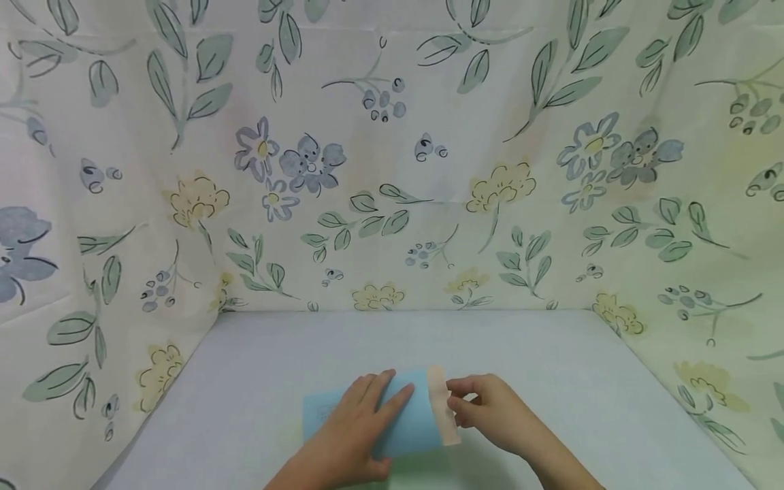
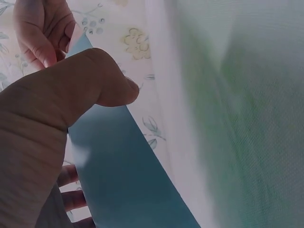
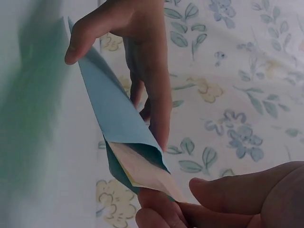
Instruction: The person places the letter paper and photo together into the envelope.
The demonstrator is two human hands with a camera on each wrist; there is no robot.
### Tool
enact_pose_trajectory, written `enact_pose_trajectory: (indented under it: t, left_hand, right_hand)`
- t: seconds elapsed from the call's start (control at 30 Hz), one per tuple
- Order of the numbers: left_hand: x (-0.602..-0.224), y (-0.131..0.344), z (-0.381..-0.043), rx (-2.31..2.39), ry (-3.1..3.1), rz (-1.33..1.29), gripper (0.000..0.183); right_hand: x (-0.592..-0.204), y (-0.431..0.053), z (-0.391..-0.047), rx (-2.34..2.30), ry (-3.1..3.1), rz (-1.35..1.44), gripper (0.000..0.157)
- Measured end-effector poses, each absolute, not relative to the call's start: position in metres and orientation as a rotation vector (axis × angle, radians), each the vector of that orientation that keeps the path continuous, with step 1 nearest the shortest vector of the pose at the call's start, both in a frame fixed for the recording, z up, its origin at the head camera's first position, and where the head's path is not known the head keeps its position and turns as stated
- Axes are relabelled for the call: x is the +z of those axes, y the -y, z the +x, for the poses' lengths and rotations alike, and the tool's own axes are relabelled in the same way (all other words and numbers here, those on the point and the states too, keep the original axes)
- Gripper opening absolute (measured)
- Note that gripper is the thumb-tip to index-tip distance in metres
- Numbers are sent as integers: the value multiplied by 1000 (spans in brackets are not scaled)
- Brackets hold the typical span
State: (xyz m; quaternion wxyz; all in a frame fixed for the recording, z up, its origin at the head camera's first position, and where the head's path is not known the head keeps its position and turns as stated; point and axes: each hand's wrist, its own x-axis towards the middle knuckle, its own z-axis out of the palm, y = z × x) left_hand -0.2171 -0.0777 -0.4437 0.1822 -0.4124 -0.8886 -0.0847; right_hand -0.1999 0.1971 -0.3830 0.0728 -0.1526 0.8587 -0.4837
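Observation:
A light blue paper envelope (image 1: 416,425), with faint small print at its left end, is held low over the table. My left hand (image 1: 358,429) grips it from above, fingers spread over the far face and thumb at the near edge. From its open right end sticks a cream paper (image 1: 442,408). In the right wrist view the envelope's mouth gapes around this cream paper (image 3: 142,166), which shows a thin yellow edge. My right hand (image 1: 490,408) has curled fingers at the cream paper's outer edge, its corner between thumb and fingers.
A pale white tabletop (image 1: 275,354) lies under the hands, with a greenish shade below the envelope. Behind and on both sides hangs a cloth (image 1: 392,156) printed with leaves, berries and flowers, meeting the table's back and side edges.

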Motion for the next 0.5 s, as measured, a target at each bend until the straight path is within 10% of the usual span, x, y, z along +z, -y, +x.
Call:
enact_pose_trajectory:
  t: [0.5]
  left_hand:
    - [-445,77,-217,-187,2575,-1136,108]
  right_hand:
    - [-384,-193,-199,-1557,-2436,-470,49]
